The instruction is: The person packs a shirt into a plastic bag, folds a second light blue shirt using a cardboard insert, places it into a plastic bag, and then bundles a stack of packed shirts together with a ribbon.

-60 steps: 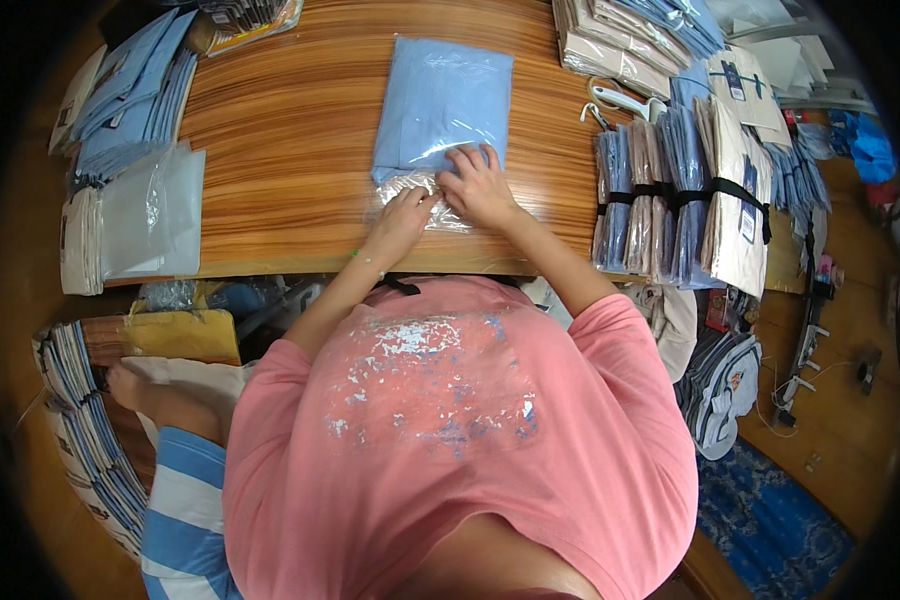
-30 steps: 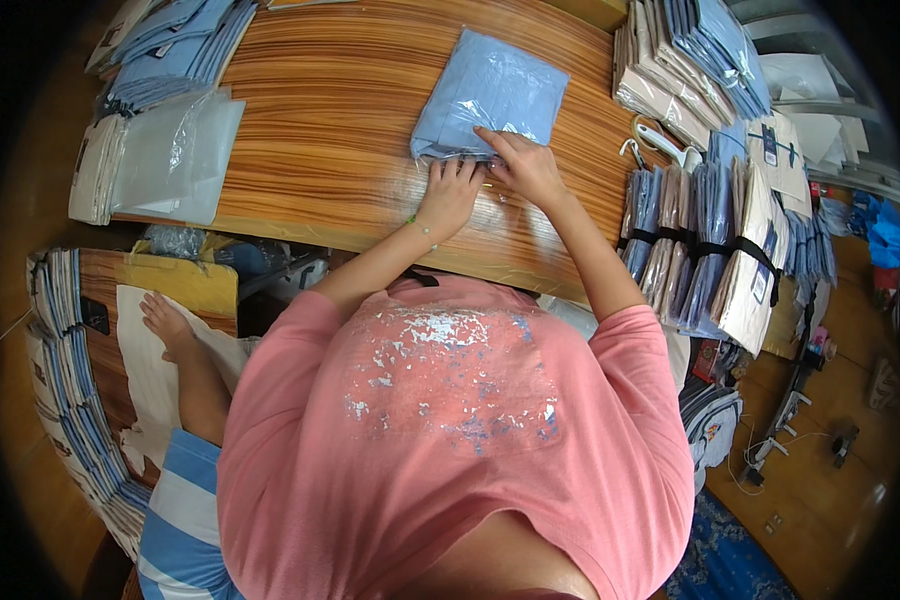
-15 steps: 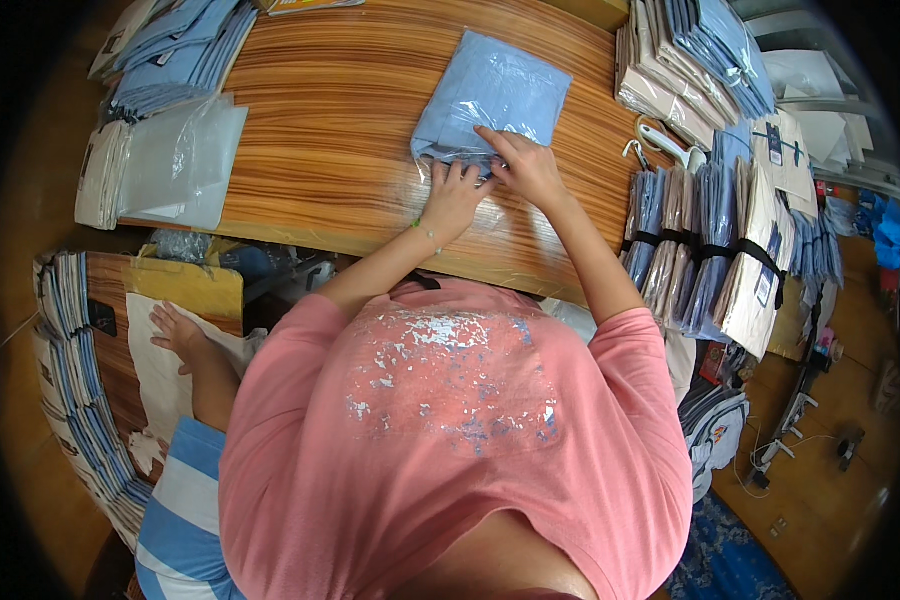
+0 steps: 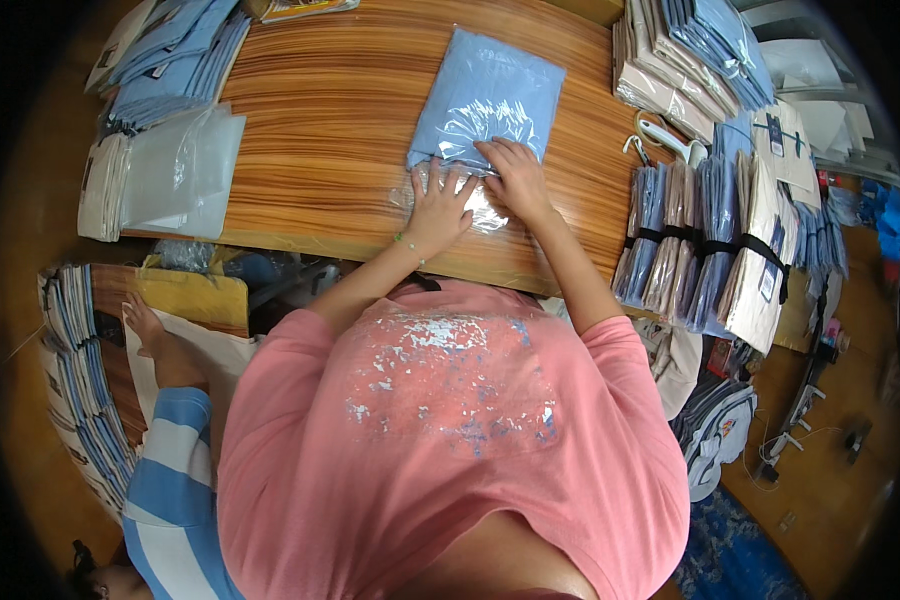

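Note:
A folded light-blue garment in a clear plastic bag [image 4: 490, 90] lies on the wood-grain table in front of me. Its loose clear flap [image 4: 487, 214] reaches past the near edge of the cloth toward me and shines in the light. My left hand [image 4: 438, 212] lies flat, fingers spread, with its fingertips at the bag's near left edge. My right hand [image 4: 517, 178] rests palm down at the near right part, its fingers reaching onto the blue cloth under the plastic. Neither hand appears to grip anything.
Stacks of bagged blue garments [image 4: 185, 50] and clear sleeves [image 4: 180, 170] stand at the left. More folded garments [image 4: 670, 70], a white-handled tool [image 4: 665, 135] and strapped bundles [image 4: 705, 240] line the right side. Another person's hand [image 4: 145, 325] rests over pale cloth at lower left.
The bag has shifted slightly, and its flap now shows at the near edge. My right hand moved toward me, its fingers flattening from a bent pose. The other person's arm moved left.

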### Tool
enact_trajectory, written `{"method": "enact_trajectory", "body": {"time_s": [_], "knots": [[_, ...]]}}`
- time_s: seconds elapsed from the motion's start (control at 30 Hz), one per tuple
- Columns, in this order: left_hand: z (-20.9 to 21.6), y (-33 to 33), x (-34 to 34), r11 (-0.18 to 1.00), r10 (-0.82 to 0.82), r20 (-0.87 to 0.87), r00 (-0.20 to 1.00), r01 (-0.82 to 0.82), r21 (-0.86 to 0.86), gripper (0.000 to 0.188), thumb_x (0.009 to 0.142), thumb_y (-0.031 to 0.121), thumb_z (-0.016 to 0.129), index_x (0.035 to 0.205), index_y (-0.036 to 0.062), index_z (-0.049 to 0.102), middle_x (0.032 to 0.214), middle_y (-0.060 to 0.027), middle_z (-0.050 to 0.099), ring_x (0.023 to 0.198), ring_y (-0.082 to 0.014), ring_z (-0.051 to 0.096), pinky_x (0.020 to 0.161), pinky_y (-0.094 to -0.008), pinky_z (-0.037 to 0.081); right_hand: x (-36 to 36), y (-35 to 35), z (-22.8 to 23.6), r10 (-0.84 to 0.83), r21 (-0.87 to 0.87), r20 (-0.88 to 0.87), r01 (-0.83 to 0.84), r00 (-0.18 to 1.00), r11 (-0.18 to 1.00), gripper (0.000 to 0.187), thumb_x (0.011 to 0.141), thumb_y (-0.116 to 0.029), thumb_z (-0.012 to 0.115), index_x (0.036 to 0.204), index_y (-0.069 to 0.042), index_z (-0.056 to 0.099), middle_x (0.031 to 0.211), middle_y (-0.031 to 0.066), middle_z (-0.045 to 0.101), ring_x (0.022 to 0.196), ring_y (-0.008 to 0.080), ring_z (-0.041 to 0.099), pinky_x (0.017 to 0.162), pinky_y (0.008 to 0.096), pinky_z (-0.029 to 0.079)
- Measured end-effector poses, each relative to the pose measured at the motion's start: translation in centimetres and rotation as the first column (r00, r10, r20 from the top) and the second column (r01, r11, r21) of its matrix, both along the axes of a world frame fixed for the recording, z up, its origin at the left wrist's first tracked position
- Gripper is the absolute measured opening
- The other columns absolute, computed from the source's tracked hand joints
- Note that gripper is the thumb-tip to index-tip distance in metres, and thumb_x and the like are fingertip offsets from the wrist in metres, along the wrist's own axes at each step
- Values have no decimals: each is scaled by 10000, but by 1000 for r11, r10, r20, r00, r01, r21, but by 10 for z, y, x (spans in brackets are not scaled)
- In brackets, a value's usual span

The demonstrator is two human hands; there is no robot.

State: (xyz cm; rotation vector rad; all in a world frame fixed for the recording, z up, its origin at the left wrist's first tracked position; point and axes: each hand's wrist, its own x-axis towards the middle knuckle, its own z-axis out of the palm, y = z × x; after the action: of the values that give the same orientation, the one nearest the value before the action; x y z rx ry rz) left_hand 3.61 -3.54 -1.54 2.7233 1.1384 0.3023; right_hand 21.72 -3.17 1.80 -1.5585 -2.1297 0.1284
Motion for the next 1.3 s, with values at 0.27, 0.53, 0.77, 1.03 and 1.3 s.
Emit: {"method": "enact_trajectory", "body": {"time_s": [0.27,0.53,0.77,1.03,1.3], "knots": [[15,1,-11,997,-43,-31,999,40,-71,549,833,394,547,1331,184,449,1338,-153,397,1271,-378,305,999,-629,223,1,-1,-13,-51,-4,-39,50,998,999,557,687,-71,658,1225,-110,522,1119,119,588,1131,296,499,969,450,371],[70,47,-65,539,-448,43,893,308,-784,461,911,356,507,1268,63,502,1184,-175,551,1117,-315,512,973,-430,382,-52,-54,-17,-143,101,-25,145,989,984,452,718,-148,670,1152,-95,556,1117,123,524,1096,311,473,892,501,356],[52,101,21,795,-600,187,778,606,25,385,916,303,489,1289,208,508,1376,-63,435,1296,-243,360,1051,-496,278,-106,-43,-28,-118,-214,61,128,991,968,190,773,-74,520,941,-17,588,936,122,594,929,273,556,756,373,462],[-6,93,29,750,-661,36,750,658,72,455,916,403,462,1363,360,395,1488,26,274,1383,-215,217,1086,-579,164,-97,-56,-20,-18,-110,-92,8,996,994,136,717,-77,551,833,-31,604,833,101,575,846,261,552,730,369,478],[-10,92,29,769,-637,55,769,629,113,470,904,411,483,1363,366,389,1482,35,281,1370,-202,244,1073,-582,198,-102,-81,-6,111,-103,-37,-115,993,988,139,715,-125,547,810,-48,614,810,54,552,850,209,531,738,332,470]]}}
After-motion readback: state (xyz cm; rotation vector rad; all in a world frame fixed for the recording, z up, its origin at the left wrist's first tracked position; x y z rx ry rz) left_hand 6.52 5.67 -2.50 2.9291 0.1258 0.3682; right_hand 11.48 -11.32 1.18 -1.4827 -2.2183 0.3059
